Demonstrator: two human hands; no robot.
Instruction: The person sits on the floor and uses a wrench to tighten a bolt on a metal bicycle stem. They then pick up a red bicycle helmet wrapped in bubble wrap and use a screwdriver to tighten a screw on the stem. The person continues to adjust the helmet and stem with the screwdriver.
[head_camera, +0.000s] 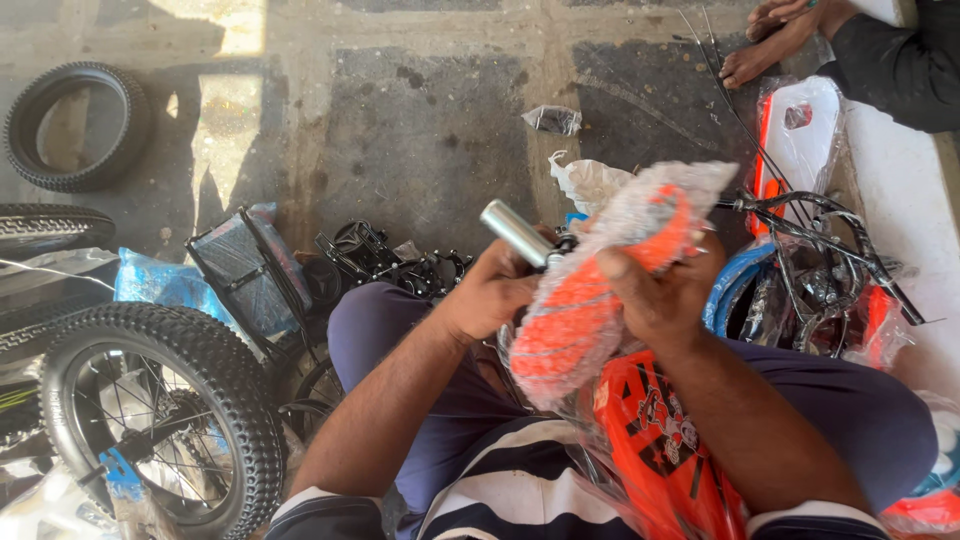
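Observation:
I sit on the floor with an orange bicycle part wrapped in bubble wrap held over my lap. My right hand grips its upper side, thumb pressed on the wrap. My left hand holds the other side, close to a shiny metal tube that sticks up from behind the part. A second orange plastic panel with a printed figure lies on my lap under the wrapped part.
A small spoked wheel with knobby tyre stands at left, with loose tyres beyond. Black pedals and a basket lie ahead. At right, a bike frame, a blue rim and a white-orange panel. Another person's bare feet are at top right.

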